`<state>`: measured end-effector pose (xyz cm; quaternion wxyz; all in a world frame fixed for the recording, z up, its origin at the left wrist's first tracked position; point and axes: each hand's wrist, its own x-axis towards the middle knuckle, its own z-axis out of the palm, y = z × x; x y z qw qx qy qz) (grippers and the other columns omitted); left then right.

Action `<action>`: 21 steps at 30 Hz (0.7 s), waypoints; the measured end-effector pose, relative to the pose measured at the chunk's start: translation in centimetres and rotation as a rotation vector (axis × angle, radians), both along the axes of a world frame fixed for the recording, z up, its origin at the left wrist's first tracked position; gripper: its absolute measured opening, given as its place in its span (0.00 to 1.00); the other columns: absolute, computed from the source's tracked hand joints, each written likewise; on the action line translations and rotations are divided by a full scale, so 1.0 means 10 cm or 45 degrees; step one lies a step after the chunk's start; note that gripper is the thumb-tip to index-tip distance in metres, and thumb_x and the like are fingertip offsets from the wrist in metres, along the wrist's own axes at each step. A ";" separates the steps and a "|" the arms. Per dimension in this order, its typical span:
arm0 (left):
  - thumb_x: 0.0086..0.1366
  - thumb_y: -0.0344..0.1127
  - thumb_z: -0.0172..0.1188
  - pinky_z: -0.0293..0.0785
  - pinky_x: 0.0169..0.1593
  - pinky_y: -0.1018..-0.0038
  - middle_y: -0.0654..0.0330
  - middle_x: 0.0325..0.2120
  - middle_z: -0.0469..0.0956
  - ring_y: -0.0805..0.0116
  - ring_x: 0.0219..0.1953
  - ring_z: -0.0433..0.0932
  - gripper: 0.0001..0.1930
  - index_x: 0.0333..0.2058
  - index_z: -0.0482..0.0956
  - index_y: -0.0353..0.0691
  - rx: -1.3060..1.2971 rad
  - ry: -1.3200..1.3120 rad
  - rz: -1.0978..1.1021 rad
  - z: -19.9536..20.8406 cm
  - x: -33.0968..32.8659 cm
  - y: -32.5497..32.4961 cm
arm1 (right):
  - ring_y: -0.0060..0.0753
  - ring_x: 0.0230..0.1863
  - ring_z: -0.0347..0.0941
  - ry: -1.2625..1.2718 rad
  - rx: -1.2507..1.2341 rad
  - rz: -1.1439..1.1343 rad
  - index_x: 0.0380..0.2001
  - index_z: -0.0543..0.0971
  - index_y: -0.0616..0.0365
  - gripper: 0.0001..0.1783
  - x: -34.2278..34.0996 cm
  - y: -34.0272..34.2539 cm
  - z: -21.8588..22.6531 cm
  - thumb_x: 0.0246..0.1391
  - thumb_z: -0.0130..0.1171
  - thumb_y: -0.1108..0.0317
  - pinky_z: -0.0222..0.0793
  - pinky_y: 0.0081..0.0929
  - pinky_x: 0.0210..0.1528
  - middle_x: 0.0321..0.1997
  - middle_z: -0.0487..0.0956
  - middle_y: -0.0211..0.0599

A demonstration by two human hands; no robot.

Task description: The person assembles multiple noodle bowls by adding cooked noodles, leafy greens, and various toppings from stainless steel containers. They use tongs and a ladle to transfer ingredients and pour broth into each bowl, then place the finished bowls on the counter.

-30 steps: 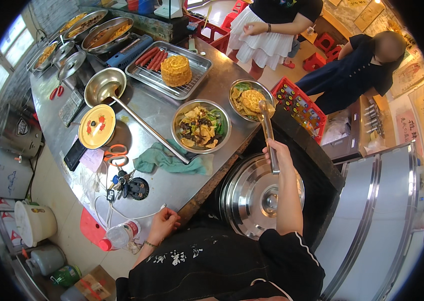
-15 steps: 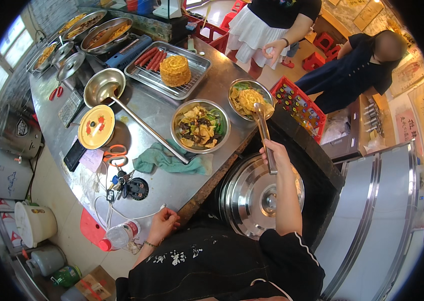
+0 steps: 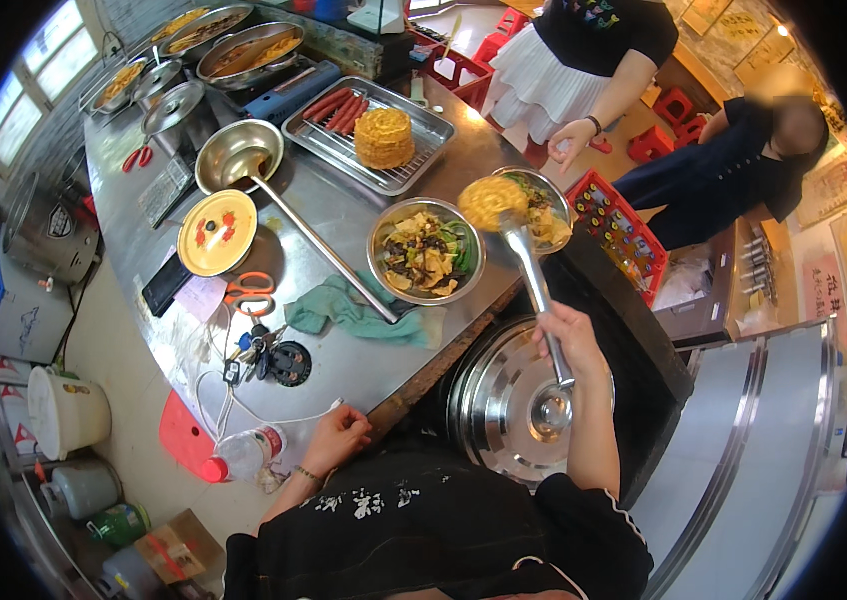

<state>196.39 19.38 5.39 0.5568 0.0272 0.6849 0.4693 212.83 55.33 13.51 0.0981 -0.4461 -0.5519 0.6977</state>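
Observation:
My right hand (image 3: 571, 342) is closed round metal tongs (image 3: 535, 282). Their far end grips a yellow fried patty (image 3: 491, 204), a little blurred. The patty hangs at the left side of a steel bowl (image 3: 565, 240), partly hiding its food and greens. Left of it stands a second steel bowl (image 3: 425, 300) with fried pieces, dark bits and green vegetables. My left hand (image 3: 339, 438) is loosely curled at the table's near edge, beside a white cable end (image 3: 337, 404), and appears to hold nothing. A large domed pot lid (image 3: 503, 410) lies below my right forearm.
A tray (image 3: 413, 182) holds stacked fried patties and sausages. A long-handled ladle (image 3: 318, 243), green cloth (image 3: 328, 305), orange scissors (image 3: 249, 292), lidded yellow pot (image 3: 217, 235) and plastic bottle (image 3: 248, 452) crowd the table. Two people stand beyond it, near a red bottle crate (image 3: 659, 255).
The tongs have lifted the fried patty from the right bowl and moved it leftward, uncovering part of the food there. The whole view has shifted slightly; my left hand stays curled at the table edge.

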 end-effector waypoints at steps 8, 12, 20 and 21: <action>0.63 0.32 0.56 0.75 0.28 0.77 0.61 0.27 0.79 0.73 0.26 0.79 0.05 0.33 0.74 0.37 0.034 0.014 0.035 -0.08 0.00 -0.05 | 0.17 0.15 0.69 -0.162 -0.100 0.305 0.44 0.78 0.60 0.13 -0.30 -0.31 -0.29 0.56 0.59 0.67 0.63 0.16 0.12 0.20 0.75 0.29; 0.63 0.32 0.57 0.75 0.28 0.76 0.60 0.27 0.79 0.72 0.26 0.79 0.05 0.33 0.74 0.36 0.022 -0.005 0.084 -0.13 0.02 -0.14 | 0.17 0.15 0.69 -0.200 0.090 0.267 0.49 0.76 0.58 0.18 -0.26 -0.30 -0.05 0.55 0.60 0.68 0.63 0.17 0.14 0.20 0.75 0.27; 0.61 0.34 0.57 0.75 0.29 0.76 0.60 0.22 0.79 0.73 0.25 0.80 0.07 0.32 0.76 0.36 0.104 0.149 -0.091 -0.03 -0.04 0.17 | 0.23 0.28 0.73 -0.167 0.573 0.435 0.51 0.75 0.59 0.28 -0.58 -0.49 -0.07 0.46 0.68 0.61 0.70 0.25 0.33 0.28 0.78 0.31; 0.61 0.35 0.57 0.75 0.29 0.76 0.60 0.22 0.79 0.73 0.25 0.80 0.08 0.32 0.76 0.36 0.117 0.166 -0.083 -0.08 -0.03 0.16 | 0.23 0.28 0.73 -0.080 0.568 0.435 0.51 0.75 0.59 0.29 -0.79 -0.60 -0.08 0.46 0.69 0.61 0.70 0.25 0.33 0.28 0.78 0.32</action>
